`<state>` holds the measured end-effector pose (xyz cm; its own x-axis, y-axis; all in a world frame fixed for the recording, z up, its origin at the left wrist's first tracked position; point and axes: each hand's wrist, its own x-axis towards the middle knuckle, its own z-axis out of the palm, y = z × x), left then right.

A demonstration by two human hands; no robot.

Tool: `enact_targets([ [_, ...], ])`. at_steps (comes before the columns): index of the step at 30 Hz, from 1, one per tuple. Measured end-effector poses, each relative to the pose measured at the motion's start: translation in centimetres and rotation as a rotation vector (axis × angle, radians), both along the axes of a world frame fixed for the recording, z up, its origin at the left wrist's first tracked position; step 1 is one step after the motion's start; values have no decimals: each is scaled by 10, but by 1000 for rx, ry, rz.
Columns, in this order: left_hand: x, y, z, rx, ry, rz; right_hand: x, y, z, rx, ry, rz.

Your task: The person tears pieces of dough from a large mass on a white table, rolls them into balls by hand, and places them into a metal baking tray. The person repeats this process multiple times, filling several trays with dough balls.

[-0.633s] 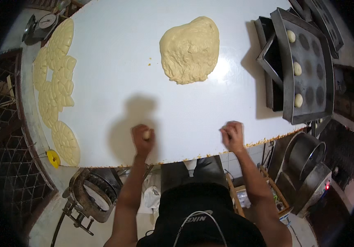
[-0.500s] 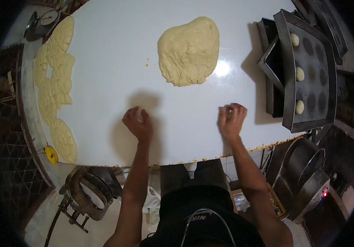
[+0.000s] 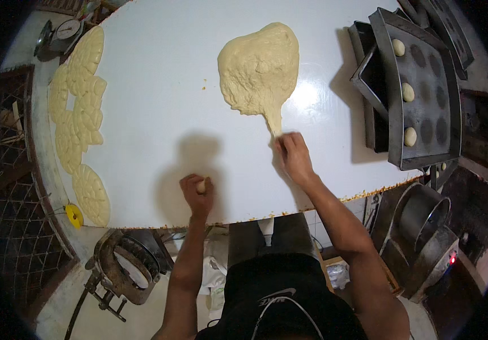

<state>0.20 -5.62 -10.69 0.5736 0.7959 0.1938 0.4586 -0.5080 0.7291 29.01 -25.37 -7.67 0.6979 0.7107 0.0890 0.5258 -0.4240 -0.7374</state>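
A large, soft mass of pale dough (image 3: pixel 258 65) lies on the white tabletop. From its near edge a stretched strand of dough (image 3: pixel 275 120) runs down to my right hand (image 3: pixel 294 156), whose fingers are pinched on the end of it. Nearer to me and to the left, my left hand (image 3: pixel 198 194) is closed around a small piece of dough (image 3: pixel 201 186), part of which shows between thumb and fingers. The fingers hide the rest of that piece.
At the right stand stacked metal baking trays (image 3: pixel 392 96); the top one bears three small dough balls (image 3: pixel 408 92). Scored dough slabs (image 3: pixel 77 107) line the table's left edge, near a yellow round object (image 3: pixel 73 215). A dial scale (image 3: pixel 67 29) sits at the far left.
My right hand has moved left and away from me, and pulled a strand out of the dough mass. The left hand has moved slightly nearer and closed, with a small dough piece now showing.
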Motion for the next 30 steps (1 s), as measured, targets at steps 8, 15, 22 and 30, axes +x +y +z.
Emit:
enact_targets([
  [8, 5, -8, -1, 156, 102, -336, -88, -81, -19, -140, -310, -256],
  [15, 49, 19, 5, 241, 31, -134, -34, -33, -13, -144, -395, -497],
  [22, 13, 58, -12, 194, 68, -163, -16, -79, -11, -143, -423, -373],
  [30, -9, 38, -11, -2, 6, -75, -17, -133, -19, -94, -311, -74],
])
